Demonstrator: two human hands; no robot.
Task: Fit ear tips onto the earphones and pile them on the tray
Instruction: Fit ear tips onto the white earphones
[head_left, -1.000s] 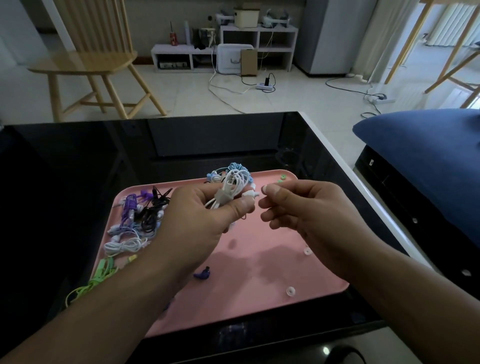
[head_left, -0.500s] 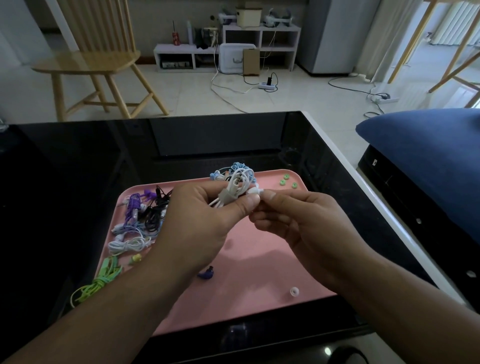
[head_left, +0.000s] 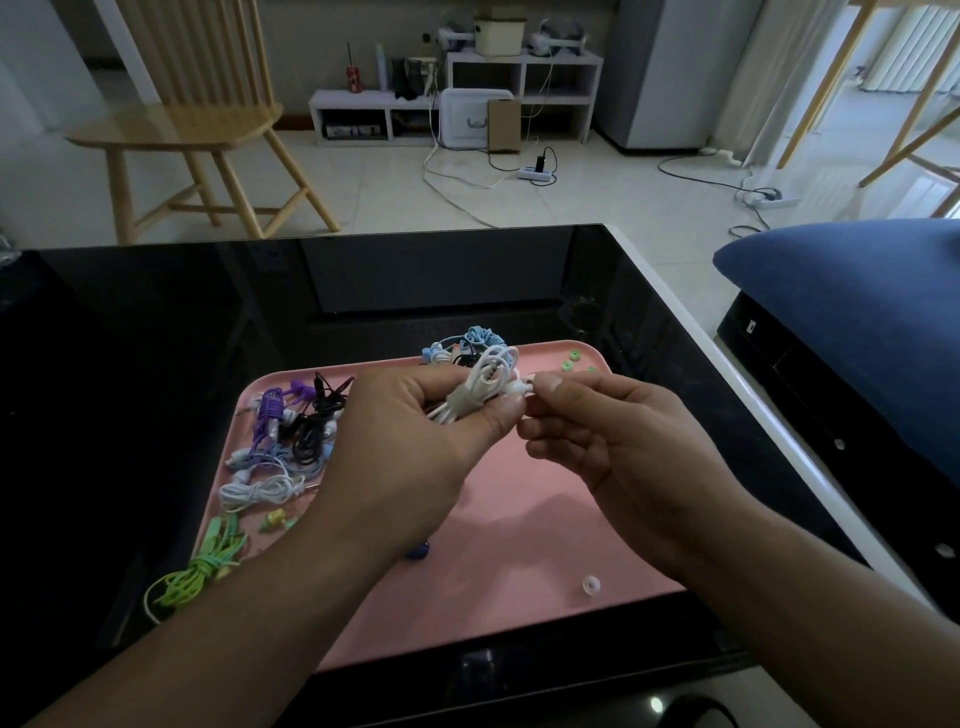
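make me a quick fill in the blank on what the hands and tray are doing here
1. The left hand holds a bundled ____ earphone cable.
2. The tray is coloured ____.
3. The loose white ear tip lies near the tray's ____ corner.
4. The green earphones hang over the tray's ____ edge.

Missing words: white; pink; front right; left

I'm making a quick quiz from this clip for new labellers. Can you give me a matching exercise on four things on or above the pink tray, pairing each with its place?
Things:
1. white earphones
2. green earphones
3. loose white ear tip
4. green ear tips

Places:
A. far right corner of the tray
B. gripped in the left hand, above the tray
C. spilling over the tray's near left edge
D. alone near the tray's near right edge

Pairs: 1-B, 2-C, 3-D, 4-A
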